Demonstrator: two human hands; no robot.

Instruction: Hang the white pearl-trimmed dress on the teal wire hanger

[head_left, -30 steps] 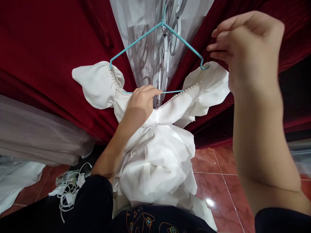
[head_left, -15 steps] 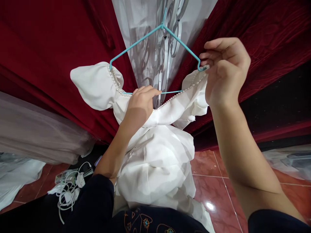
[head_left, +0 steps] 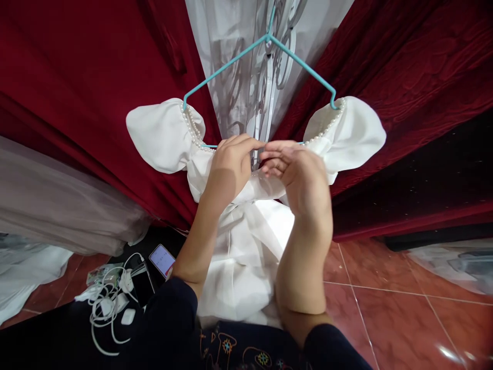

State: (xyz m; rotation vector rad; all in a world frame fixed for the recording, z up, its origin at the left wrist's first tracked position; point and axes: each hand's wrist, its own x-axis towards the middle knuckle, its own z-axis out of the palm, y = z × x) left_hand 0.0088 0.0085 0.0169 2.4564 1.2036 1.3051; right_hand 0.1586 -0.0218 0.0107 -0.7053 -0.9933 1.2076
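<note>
A white dress [head_left: 239, 288] with puffed sleeves and a pearl-edged neckline hangs on a light-blue hanger [head_left: 231, 62]. Both sleeves sit at the hanger's ends, the right one puffed outward. My left hand [head_left: 231, 167] is closed over the neckline near its middle, beside the hanger's lower bar; its thumb is mostly hidden. Just to its right, my right hand [head_left: 302, 174] is in front of the neckline, its fingers bent loosely, slightly apart and a little blurred, with nothing seen between them.
Dark red curtains [head_left: 92, 67] flank a white ornate metal frame [head_left: 265, 97]. At lower left, a phone [head_left: 162, 261], white cables [head_left: 108, 318] and a small white case [head_left: 128, 316] lie on a black surface. Red floor tiles [head_left: 389, 318] show at lower right.
My right hand has left the right end of the hanger and moved down and left beside my left hand. The right sleeve now spreads outward. Hanger and dress appear slightly farther right.
</note>
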